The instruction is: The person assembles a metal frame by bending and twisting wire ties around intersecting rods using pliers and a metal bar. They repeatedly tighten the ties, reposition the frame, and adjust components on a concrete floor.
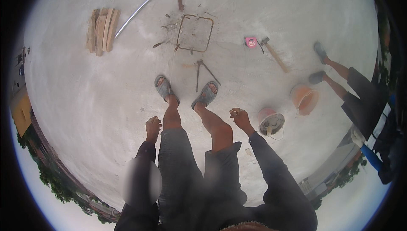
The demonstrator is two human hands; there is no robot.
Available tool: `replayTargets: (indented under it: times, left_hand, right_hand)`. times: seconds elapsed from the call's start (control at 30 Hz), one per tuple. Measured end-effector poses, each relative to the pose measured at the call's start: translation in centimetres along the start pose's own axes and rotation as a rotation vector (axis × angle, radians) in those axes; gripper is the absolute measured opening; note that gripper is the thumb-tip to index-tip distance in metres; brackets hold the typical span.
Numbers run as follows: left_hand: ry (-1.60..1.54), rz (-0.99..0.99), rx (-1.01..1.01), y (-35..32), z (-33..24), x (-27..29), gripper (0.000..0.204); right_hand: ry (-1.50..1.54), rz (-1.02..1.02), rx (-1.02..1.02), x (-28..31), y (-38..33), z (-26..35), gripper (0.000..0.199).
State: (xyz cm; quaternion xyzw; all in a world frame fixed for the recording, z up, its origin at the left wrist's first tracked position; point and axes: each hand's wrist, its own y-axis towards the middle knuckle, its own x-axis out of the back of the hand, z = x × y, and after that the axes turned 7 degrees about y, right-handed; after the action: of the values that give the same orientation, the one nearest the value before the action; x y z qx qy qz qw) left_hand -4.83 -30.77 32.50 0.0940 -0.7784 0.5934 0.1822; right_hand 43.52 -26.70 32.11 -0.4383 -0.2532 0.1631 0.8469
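Apparently hands (153, 128) curled, cannot tell if gripping; bucket (264, 113) right of right hand (241, 118).

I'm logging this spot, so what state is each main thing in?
Left hand, fingers curled, hold unclear.
Right hand, fingers curled, hold unclear.
Dark metal V-shaped tool, legs spread.
Rusty metal loop, bent four-sided.
Wooden-handled hammer, lying.
Pink tape measure, lying, blade unclear.
Silver metal tube, lying.
Pale wooden planks, side by side.
Round reddish bucket, upright, grey material inside.
Round orange bucket, upright, open-topped.
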Motion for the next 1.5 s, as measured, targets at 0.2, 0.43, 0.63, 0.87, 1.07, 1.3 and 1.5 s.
replayTargets:
  times: [0.2, 0.43, 0.63, 0.87, 1.07, 1.3, 1.5]
  left_hand:
    - [0.215, -0.013, -0.245, -12.3, -0.9, -5.7, 0.034]
    - [-0.078, -0.008, -0.107, -16.2, -4.7, -12.3, 0.035]
    - [-0.285, 0.123, 0.096, -18.6, -9.5, -12.7, 0.038]
    - [0.114, 0.061, -0.258, -21.6, -18.2, -20.8, 0.030]
    - [0.402, -0.030, -0.349, -21.0, -23.6, -27.5, 0.027]
    - [0.492, -0.105, -0.324, -22.5, -27.4, -30.5, 0.019]
    - [0.404, -0.129, -0.316, -22.9, -29.8, -31.8, 0.018]
  right_hand:
    - [0.267, -0.074, -0.213, 6.9, -5.4, 1.9, 0.033]
    - [0.255, -0.156, -0.200, 12.4, -5.9, 1.3, 0.030]
    - [-0.202, -0.275, 0.028, 13.3, -1.8, 1.0, 0.033]
    - [-0.233, -0.274, 0.060, 14.5, 6.1, 2.5, 0.031]
    - [-0.101, -0.160, 0.108, 19.7, 12.4, 1.5, 0.029]
    - [0.057, -0.111, -0.025, 26.5, 12.5, -0.6, 0.030]
    - [0.236, -0.074, -0.239, 30.7, 7.7, 0.8, 0.027]
